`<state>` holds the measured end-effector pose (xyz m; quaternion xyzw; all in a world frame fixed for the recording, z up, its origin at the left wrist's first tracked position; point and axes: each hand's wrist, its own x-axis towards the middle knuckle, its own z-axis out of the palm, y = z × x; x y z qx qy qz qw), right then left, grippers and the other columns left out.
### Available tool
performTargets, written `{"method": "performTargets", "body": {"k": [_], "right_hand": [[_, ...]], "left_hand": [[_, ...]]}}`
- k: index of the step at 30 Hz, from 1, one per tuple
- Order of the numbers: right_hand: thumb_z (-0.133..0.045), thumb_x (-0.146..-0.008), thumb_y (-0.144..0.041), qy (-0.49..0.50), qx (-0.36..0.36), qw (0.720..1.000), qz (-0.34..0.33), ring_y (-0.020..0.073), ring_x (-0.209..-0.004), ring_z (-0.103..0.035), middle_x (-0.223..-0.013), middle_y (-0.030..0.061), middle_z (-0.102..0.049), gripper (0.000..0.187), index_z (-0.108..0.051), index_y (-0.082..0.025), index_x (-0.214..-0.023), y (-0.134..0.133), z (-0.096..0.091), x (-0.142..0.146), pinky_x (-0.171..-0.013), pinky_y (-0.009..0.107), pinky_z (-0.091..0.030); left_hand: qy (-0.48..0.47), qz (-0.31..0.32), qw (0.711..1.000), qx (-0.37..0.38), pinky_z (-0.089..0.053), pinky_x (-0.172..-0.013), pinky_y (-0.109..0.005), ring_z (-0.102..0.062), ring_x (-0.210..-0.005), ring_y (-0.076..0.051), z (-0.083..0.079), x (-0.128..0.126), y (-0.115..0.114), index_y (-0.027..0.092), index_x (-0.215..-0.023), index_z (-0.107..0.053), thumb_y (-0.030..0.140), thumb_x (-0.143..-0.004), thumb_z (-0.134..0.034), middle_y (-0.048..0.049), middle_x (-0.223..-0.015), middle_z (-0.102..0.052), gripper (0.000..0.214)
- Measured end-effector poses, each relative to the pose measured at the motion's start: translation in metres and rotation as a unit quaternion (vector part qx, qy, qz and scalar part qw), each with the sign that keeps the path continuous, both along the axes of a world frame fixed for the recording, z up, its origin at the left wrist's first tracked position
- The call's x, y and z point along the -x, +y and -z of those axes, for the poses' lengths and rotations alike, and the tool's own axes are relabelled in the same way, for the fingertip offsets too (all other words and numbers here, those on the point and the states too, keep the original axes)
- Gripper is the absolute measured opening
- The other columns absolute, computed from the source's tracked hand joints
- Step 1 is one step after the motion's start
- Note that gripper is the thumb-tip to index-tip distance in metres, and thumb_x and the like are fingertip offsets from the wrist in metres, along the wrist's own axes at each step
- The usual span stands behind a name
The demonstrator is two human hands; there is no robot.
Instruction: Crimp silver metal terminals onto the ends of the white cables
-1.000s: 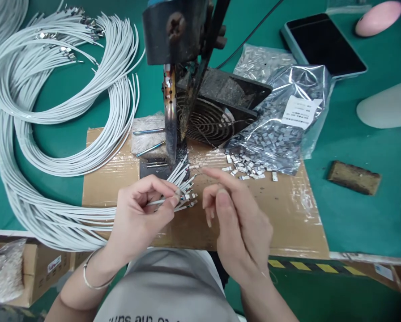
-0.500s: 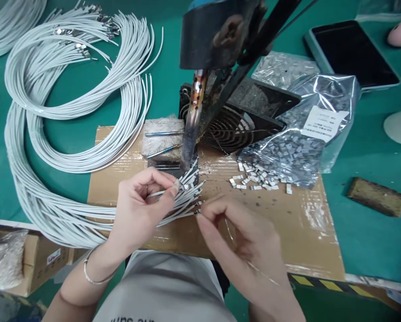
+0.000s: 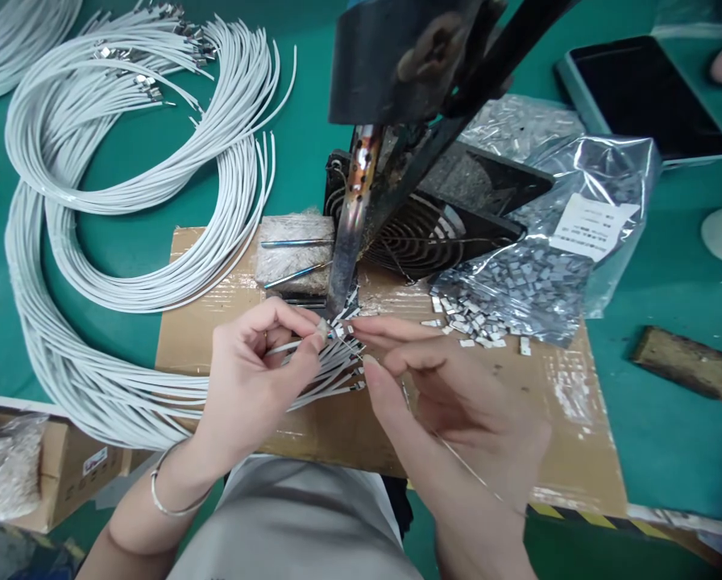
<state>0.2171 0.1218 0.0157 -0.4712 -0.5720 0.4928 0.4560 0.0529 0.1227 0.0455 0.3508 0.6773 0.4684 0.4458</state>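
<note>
Between its thumb and index finger, my left hand (image 3: 258,383) pinches the end of a white cable, where a small metal connector (image 3: 342,331) sticks out past the fingertips. Close above the connector is the tip of a soldering iron (image 3: 344,266), pointing down from its stand. My right hand (image 3: 463,411) grips a thin solder wire (image 3: 473,474), which runs across the palm; its free end reaches close to the connector. Whether they touch I cannot tell. Under the hands lie more loose cable ends (image 3: 321,377) from the white cable bundle (image 3: 125,391).
Small metal connectors (image 3: 479,326) spill from a plastic bag (image 3: 608,278) onto the cardboard (image 3: 572,419). A black fan (image 3: 427,234) stands behind the iron, beside a wrapped block (image 3: 294,262) with two metal rods. A phone (image 3: 651,97) and a brown sponge (image 3: 687,362) lie right.
My right hand has moved up and left, bringing the solder wire's end close to the connector; its index finger now extends further. My left hand keeps its pinch almost in place.
</note>
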Motion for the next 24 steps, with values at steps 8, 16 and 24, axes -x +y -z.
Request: {"method": "performTargets", "body": {"k": [8, 16, 24], "right_hand": [[-0.076, -0.089, -0.002, 0.02, 0.0, 1.0, 0.019, 0.0206, -0.109, -0.08, -0.119, 0.001, -0.082, 0.025, -0.069, -0.026, -0.09, -0.0004, 0.003, 0.0037, -0.101, 0.035, -0.061], [-0.077, -0.088, -0.003, 0.024, -0.007, 0.999, 0.029, 0.0198, -0.106, -0.08, -0.118, 0.0006, -0.083, 0.024, -0.072, -0.026, -0.092, 0.0017, 0.0042, 0.0067, -0.1, 0.034, -0.063], [-0.077, -0.089, -0.004, 0.02, -0.009, 0.999, 0.033, 0.0204, -0.103, -0.081, -0.117, 0.0026, -0.084, 0.022, -0.073, -0.025, -0.091, 0.0037, 0.0025, 0.0068, -0.099, 0.036, -0.065]], "left_hand": [[-0.007, -0.01, 1.0, -0.004, -0.04, -0.048, -0.018, -0.057, -0.058, -0.008, -0.0006, 0.0007, 0.0011, 0.017, -0.069, -0.074, 0.011, -0.074, -0.082, -0.0038, -0.08, -0.079, 0.011], [-0.013, -0.006, 1.0, -0.014, -0.039, -0.048, -0.017, -0.055, -0.058, -0.007, -0.0002, 0.0006, 0.0012, 0.017, -0.069, -0.073, 0.009, -0.075, -0.081, -0.0025, -0.081, -0.078, 0.013], [-0.009, -0.008, 1.0, -0.02, -0.035, -0.046, -0.018, -0.053, -0.057, -0.007, -0.0002, -0.0001, 0.0037, 0.017, -0.069, -0.073, 0.008, -0.074, -0.081, -0.0025, -0.081, -0.079, 0.013]]}}
